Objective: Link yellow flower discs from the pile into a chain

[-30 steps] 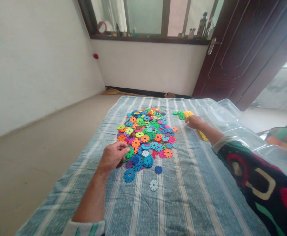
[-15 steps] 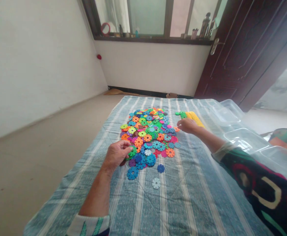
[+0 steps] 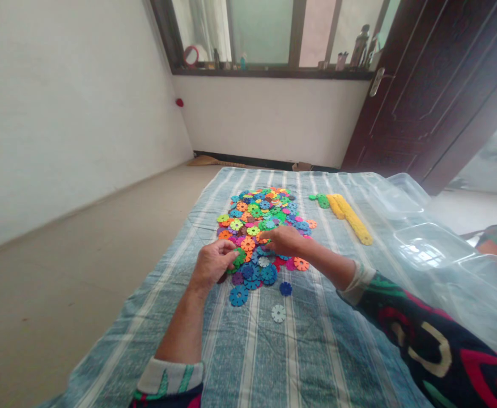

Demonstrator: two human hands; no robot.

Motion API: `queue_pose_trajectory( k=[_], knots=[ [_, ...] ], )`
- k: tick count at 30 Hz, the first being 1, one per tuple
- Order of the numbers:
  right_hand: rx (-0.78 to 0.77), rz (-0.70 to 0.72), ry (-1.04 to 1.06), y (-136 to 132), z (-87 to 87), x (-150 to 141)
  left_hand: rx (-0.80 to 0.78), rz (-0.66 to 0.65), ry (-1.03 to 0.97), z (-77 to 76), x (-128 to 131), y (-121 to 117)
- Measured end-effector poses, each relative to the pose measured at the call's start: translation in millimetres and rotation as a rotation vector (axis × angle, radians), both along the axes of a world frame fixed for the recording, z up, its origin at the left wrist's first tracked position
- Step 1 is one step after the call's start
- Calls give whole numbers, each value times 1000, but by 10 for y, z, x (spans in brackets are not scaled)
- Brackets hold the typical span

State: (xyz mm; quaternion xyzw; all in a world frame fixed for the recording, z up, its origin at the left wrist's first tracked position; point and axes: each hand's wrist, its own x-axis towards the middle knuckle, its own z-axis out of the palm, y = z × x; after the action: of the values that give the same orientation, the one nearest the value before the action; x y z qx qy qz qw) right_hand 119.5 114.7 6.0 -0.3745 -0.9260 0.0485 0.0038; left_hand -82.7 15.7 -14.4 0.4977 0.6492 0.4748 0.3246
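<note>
A heap of colourful notched plastic discs (image 3: 254, 213) lies on the striped cloth. At the heap's near left edge my left hand (image 3: 215, 263) is closed, thumb and fingers pinching a green notched disc (image 3: 240, 258). My right hand (image 3: 286, 240) reaches over the middle of the heap, its fingers pressed together beside orange discs; what its fingertips hold, if anything, is hidden. Loose in front of the heap are a dark blue disc (image 3: 286, 289), a pale grey disc (image 3: 278, 313) and a larger blue disc (image 3: 238, 295).
To the right of the heap lie yellow discs lined up in overlapping rows (image 3: 354, 220), with green discs (image 3: 323, 201) at their far end. Clear plastic boxes (image 3: 433, 245) stand along the table's right side. Striped cloth (image 3: 316, 362) covers the table. A dark red door (image 3: 405, 96) is behind.
My right hand has moved left from beside the yellow and green discs to the middle of the heap, uncovering the yellow rows. My left hand stays at the green disc. The view has shifted slightly.
</note>
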Motion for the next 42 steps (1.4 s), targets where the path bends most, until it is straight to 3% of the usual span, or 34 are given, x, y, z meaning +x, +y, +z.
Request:
queue_pose_trajectory(
  k=[10,19,29,37,42],
  knots=[
    [-8,-40,11,-81,68,-13,-26,20,-14,23,27,-22],
    [-99,4,282,-210,30,-154,-18,3,-18,51,50,-31],
    [-186,-20,433,-277,1,-369,-19,-77,-65,65,78,-18],
    [-315,14,541,-274,41,-211,-40,-92,9,147,104,-51],
    [-155,-75,553,69,139,150,-29,6,158,120,19,-50]
  ],
)
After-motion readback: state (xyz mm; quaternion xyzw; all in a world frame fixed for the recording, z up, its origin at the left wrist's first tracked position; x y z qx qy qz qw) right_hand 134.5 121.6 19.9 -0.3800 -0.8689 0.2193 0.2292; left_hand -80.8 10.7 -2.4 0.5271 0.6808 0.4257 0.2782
